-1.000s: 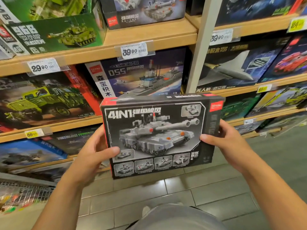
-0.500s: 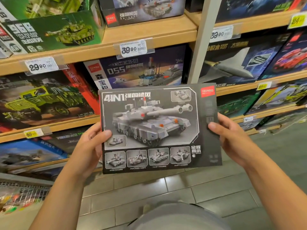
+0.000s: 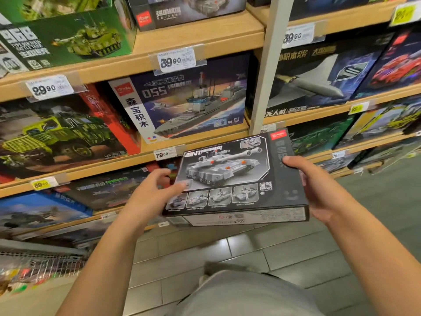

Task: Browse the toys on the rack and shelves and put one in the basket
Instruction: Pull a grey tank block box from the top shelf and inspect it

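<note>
Shop aisle with a floor of glossy grey rectangular tiles, facing wooden shelves of pale, smooth board divided by one white upright post. Three white price tags and four yellow ones can be counted on the shelf edges, though blur may hide others. Flat cardboard toy boxes fill the tiers, among them a green tank box, a truck box and a warship box. A wire basket of thin metal grid sits at lower left, its contents blurred. The grey tank box, a thin rectangular carton printed with one large tank and four small insets, is held in the air before the lower shelves, tilted face up. The right hand grips its right edge, thumb on top. The left hand touches the left edge with loosely spread fingers, thumb on the face.
</note>
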